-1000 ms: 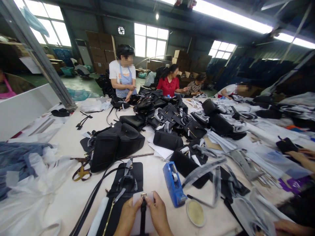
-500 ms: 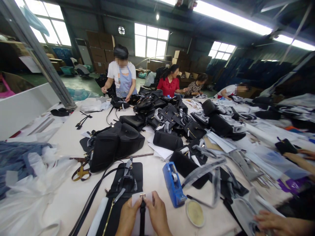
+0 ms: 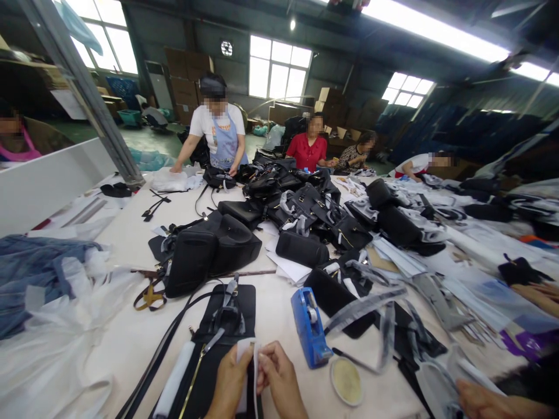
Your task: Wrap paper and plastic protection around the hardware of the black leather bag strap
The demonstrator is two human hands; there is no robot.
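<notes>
A white sheet (image 3: 245, 348) stands between my two hands, its right side bent up into a narrow upright edge. My left hand (image 3: 229, 381) is closed on the sheet's left part, thumb on top. On the other side my right hand (image 3: 278, 375) pinches near the upright edge with bent fingers. Beneath lies a black bag (image 3: 233, 295) with a gold zipper (image 3: 192, 381) and grey wrapping on its handle. A white roll (image 3: 175, 378) lies along the bag's left side. Any strap or buckle between my hands is hidden.
A blue tape dispenser (image 3: 309, 329), a black pen (image 3: 353, 359) and a round yellowish dish (image 3: 346, 381) sit to the right. Black bags (image 3: 192, 262) pile up ahead. A co-worker's hand (image 3: 484, 401) is at the lower right; several people work across the table.
The black buckled strap that lay on the white sheet between my thumbs is now out of sight. My right hand has turned and bent the sheet's right side upward.
</notes>
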